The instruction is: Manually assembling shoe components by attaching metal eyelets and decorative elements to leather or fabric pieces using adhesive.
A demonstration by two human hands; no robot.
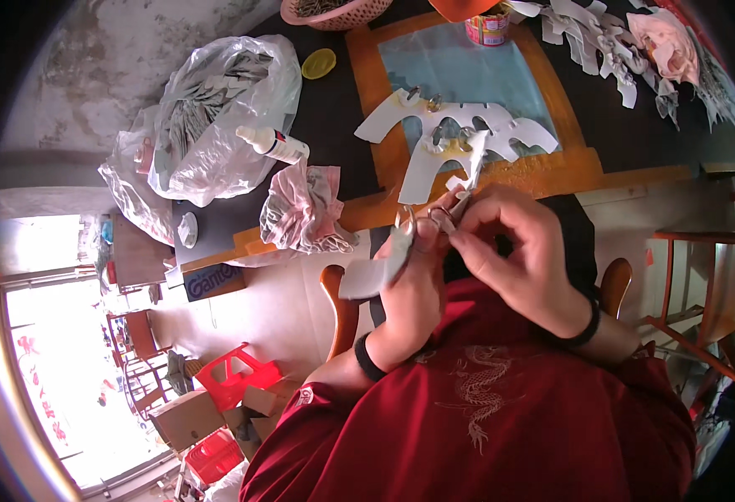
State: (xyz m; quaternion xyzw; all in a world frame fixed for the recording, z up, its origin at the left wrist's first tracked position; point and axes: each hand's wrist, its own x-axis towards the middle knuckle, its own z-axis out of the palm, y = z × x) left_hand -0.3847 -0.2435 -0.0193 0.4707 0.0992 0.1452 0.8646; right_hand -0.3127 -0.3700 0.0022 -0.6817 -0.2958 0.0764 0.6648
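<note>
My left hand [413, 289] is closed on a white cut-out sheet piece [367, 278], whose curved arm hangs out to the left. Thumb and finger of my right hand [522, 251] pinch a small curved metal piece [441, 215] against it, close to the left fingertips. The exact contact is partly hidden by the fingers. Just beyond, a scalloped white sheet piece [422, 171] lies on the table's near edge, with small metal loops and yellowish patches on it. Another similar white piece [518, 134] lies behind it, also bearing metal loops [434, 103].
Left on the dark table [342, 109] are a plastic bag of grey cloths [225, 125], a white bottle [273, 144], a crumpled pink cloth [305, 209] and a yellow lid [319, 64]. At the back stand a pink basket [338, 15] and a tub [489, 29]. White strips [585, 38] lie right.
</note>
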